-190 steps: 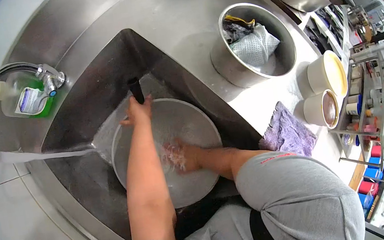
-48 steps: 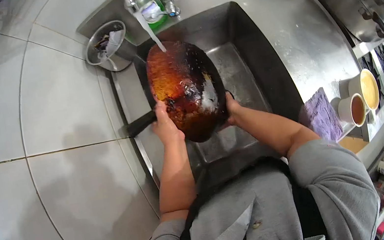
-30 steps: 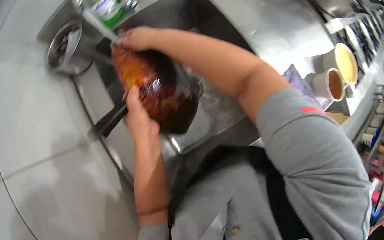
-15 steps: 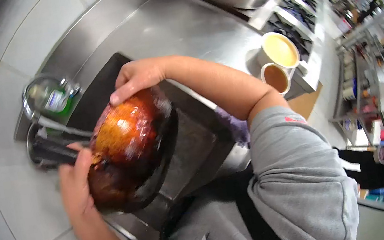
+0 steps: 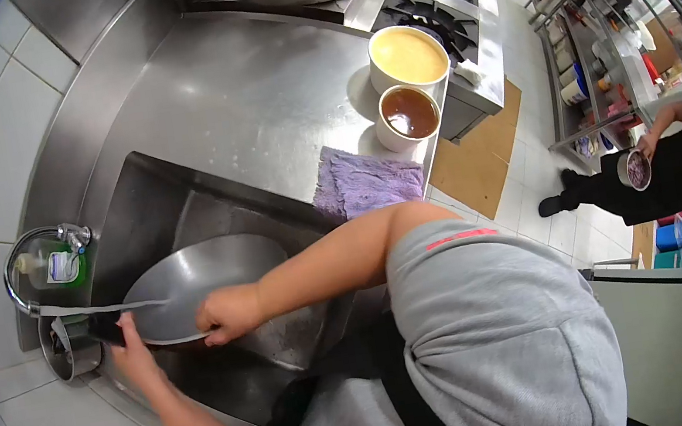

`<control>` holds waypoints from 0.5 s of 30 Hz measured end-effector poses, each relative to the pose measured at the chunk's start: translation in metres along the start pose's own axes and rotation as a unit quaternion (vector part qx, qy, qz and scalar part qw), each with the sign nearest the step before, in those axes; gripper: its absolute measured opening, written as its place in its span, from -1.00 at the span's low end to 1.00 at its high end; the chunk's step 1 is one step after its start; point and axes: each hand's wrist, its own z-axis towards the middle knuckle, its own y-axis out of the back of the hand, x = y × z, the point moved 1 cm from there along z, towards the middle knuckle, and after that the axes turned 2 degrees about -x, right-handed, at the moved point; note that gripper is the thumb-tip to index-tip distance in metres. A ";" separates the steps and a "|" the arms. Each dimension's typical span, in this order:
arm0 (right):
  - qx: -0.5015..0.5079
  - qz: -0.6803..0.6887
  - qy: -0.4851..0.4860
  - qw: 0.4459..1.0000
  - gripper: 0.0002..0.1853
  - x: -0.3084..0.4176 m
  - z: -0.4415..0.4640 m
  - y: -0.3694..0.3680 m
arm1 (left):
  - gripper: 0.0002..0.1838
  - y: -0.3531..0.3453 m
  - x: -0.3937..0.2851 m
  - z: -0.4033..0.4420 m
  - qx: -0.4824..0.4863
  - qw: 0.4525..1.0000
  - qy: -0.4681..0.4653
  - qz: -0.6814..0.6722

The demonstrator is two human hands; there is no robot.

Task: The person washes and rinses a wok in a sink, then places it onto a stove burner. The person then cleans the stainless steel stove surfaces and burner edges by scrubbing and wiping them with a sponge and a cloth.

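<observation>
A wide metal pan [image 5: 200,274] is tilted in the dark sink [image 5: 129,209], its grey inside facing up. My left hand [image 5: 129,343] is closed at the base of the pan's black handle. My right hand [image 5: 231,312] grips the near rim with its fingers wrapped over the edge. Water from the curved faucet [image 5: 15,270] runs into the pan beside my left hand. The pan's underside is mostly hidden.
A purple cloth [image 5: 367,178] lies by the sink, near a tub of yellow contents [image 5: 408,57] and a tub of brown liquid [image 5: 409,113]. Green soap [image 5: 62,266] and a metal pot [image 5: 70,346] flank the faucet. A person in black [image 5: 677,163] holds a bowl.
The pan has turned from showing its brown, burnt underside to showing its grey inside, and sits lower in the sink. Both hands still hold it. The view has swung right.
</observation>
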 end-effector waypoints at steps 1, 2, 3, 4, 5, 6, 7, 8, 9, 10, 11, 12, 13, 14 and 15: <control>0.000 0.001 -0.001 1.000 -0.68 -0.014 0.002 -0.015 | -0.55 -0.003 0.036 0.006 -0.034 0.998 -0.045 -0.024; 0.006 -0.016 -0.030 0.999 -0.69 -0.027 0.006 -0.032 | -0.55 -0.012 0.052 0.005 -0.038 0.998 -0.042 -0.021; 0.017 -0.028 -0.057 0.998 -0.70 -0.039 0.010 -0.048 | -0.50 -0.018 0.064 0.001 -0.100 0.988 0.069 -0.092; 0.041 0.034 -0.101 0.993 -0.71 -0.054 0.016 -0.063 | -0.46 -0.019 0.072 -0.004 -0.169 0.957 0.175 -0.159; 0.073 0.099 -0.141 0.982 -0.72 -0.064 0.028 -0.077 | -0.32 -0.019 0.074 -0.005 -0.196 0.953 0.202 -0.112; 0.077 0.172 -0.266 0.945 -0.75 -0.072 0.042 -0.083 | -0.20 -0.014 0.082 0.000 -0.141 0.952 0.263 -0.069; 0.121 0.274 -0.285 0.911 -0.75 -0.089 0.062 -0.088 | -0.11 -0.015 0.101 0.012 -0.133 0.963 0.233 -0.024; 0.090 0.340 -0.240 0.905 -0.78 -0.102 0.077 -0.095 | -0.07 -0.014 0.092 0.010 -0.191 0.946 0.248 0.083; 0.058 0.302 -0.195 0.931 -0.76 -0.133 0.100 -0.105 | -0.08 -0.016 0.063 -0.001 -0.176 0.962 0.198 0.068; -0.035 0.359 -0.319 0.877 -0.74 -0.112 0.125 -0.094 | -0.25 -0.019 0.093 0.010 -0.226 0.963 0.144 -0.017; -0.080 0.386 -0.290 0.872 -0.70 -0.111 0.145 -0.084 | -0.49 -0.026 0.107 0.016 -0.231 0.959 0.052 -0.157; -0.074 0.460 -0.292 0.835 -0.68 -0.104 0.166 -0.076 | -0.67 -0.028 0.108 0.017 -0.231 0.945 0.066 -0.222; -0.064 0.453 -0.312 0.833 -0.66 -0.096 0.184 -0.071 | -0.73 -0.029 0.105 0.016 -0.250 0.927 0.071 -0.270; -0.058 0.445 -0.334 0.829 -0.64 -0.089 0.199 -0.068 | -0.78 -0.028 0.117 0.021 -0.241 0.926 0.098 -0.272; -0.038 0.405 -0.342 0.847 -0.61 -0.084 0.213 -0.070 | -0.78 -0.028 0.113 0.021 -0.259 0.915 0.109 -0.288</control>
